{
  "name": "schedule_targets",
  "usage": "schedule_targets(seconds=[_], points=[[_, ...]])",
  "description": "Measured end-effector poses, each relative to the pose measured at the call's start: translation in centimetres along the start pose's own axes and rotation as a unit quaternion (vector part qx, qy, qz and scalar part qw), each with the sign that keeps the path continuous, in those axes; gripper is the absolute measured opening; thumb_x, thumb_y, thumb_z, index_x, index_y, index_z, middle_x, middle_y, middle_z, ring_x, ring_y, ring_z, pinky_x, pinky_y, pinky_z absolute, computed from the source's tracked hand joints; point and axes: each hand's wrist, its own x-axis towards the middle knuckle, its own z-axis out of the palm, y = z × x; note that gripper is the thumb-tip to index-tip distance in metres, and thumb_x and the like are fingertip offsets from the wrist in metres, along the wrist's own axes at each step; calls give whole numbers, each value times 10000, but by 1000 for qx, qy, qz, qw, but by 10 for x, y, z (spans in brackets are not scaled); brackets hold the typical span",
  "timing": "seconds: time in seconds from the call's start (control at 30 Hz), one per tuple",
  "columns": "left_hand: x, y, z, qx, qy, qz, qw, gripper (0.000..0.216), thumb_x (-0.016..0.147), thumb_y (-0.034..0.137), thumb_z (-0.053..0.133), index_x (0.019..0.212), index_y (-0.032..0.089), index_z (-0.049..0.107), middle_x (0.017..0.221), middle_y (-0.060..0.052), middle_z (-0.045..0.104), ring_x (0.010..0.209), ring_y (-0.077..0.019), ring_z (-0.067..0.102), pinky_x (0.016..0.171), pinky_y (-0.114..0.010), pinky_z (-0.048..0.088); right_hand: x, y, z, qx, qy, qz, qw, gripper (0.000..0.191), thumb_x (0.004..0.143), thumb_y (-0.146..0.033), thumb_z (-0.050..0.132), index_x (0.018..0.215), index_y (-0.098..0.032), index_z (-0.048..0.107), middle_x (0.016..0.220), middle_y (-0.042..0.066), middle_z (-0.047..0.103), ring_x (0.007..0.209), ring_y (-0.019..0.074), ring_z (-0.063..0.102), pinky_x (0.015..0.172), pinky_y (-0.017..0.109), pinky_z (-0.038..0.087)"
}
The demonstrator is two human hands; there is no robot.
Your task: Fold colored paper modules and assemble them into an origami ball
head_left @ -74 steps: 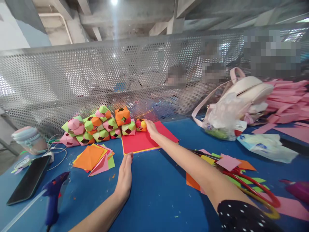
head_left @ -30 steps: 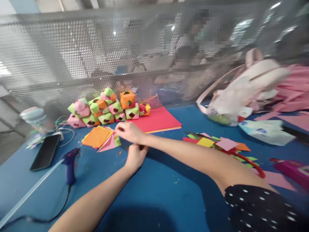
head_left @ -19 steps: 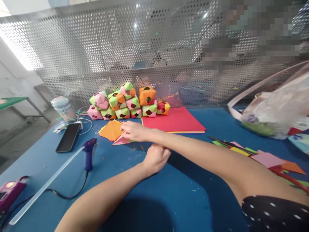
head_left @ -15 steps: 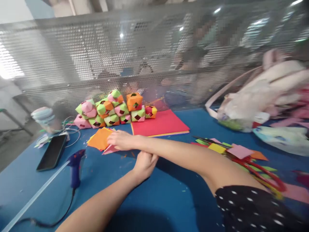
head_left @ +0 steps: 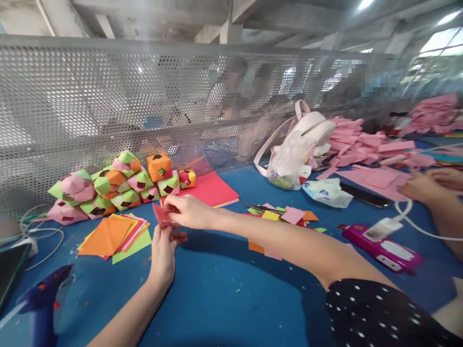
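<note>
My right hand (head_left: 190, 212) pinches a small sheet of red paper (head_left: 161, 215) in its fingertips, raised above the blue table. Just below, my left hand (head_left: 163, 253) meets the paper's lower edge with its thumb and fingers. Part of the sheet is hidden behind the fingers. To the left of both hands lies a loose stack of coloured paper squares (head_left: 108, 236), with orange on top and yellow, pink and green edges showing. Behind the hands are several folded paper blocks (head_left: 125, 185) in green, pink and orange, piled in rows.
Larger red sheets (head_left: 213, 188) lie beneath the mesh partition (head_left: 173, 101). A blue glue gun (head_left: 43, 299) sits at left. Paper scraps (head_left: 271, 215), a pale backpack (head_left: 307, 135) and a magenta power strip (head_left: 383, 248) are rightward. Another person's hands (head_left: 427, 185) work near pink paper.
The view has turned right. My right hand has come away from the paper stack with a red sheet, and my left hand has risen to meet it.
</note>
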Motion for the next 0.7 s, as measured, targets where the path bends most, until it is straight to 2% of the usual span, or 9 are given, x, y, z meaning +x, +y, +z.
schedule_targets(seconds=[0.13, 0.27, 0.37, 0.5, 0.63, 0.7], points=[[-2, 7, 3, -51, 6, -34, 998, 209, 772, 325, 540, 904, 187, 456, 862, -16, 591, 660, -157, 647, 606, -316, 517, -25, 19, -10, -13, 15, 53, 998, 121, 824, -137, 476, 919, -178, 539, 777, 18, 630, 665, 137, 559, 593, 239, 356], [-6, 9, 7, -91, -9, -50, 995, 284, 792, 348, 540, 1017, 207, 438, 943, -23, 577, 685, -162, 643, 571, -309, 517, -40, 27, -12, -16, -15, 61, 998, 176, 814, -108, 486, 942, -168, 590, 812, 41, 665, 705, 161, 590, 613, 258, 380], [-8, 5, 7, -50, -34, -36, 998, 353, 781, 320, 565, 1086, 212, 423, 914, -15, 576, 675, -143, 620, 556, -281, 514, -47, 24, -11, -2, -56, 37, 998, 211, 845, -118, 474, 987, -184, 616, 916, 49, 686, 798, 162, 613, 680, 265, 421], [-7, -2, 5, 26, -39, -33, 998, 381, 726, 179, 556, 1090, 191, 444, 795, 16, 587, 616, -111, 592, 560, -233, 497, -53, 19, -10, 16, -89, 29, 995, 259, 866, -138, 469, 1059, -213, 624, 1036, 34, 682, 888, 148, 620, 741, 252, 444], [-8, -2, 6, 43, -53, -49, 996, 400, 727, 186, 531, 1116, 184, 438, 880, -22, 618, 637, -123, 614, 554, -238, 502, -56, 35, -17, 3, -54, 103, 993, 258, 862, -204, 486, 1089, -203, 609, 948, 22, 702, 793, 131, 636, 683, 222, 451], [-9, -1, 7, 75, -71, -48, 994, 349, 762, 247, 522, 1096, 167, 464, 896, -43, 625, 617, -123, 614, 552, -254, 508, -56, 55, -29, -21, -26, 152, 988, 296, 819, -147, 498, 1090, -193, 609, 917, 21, 705, 748, 127, 636, 654, 212, 446]])
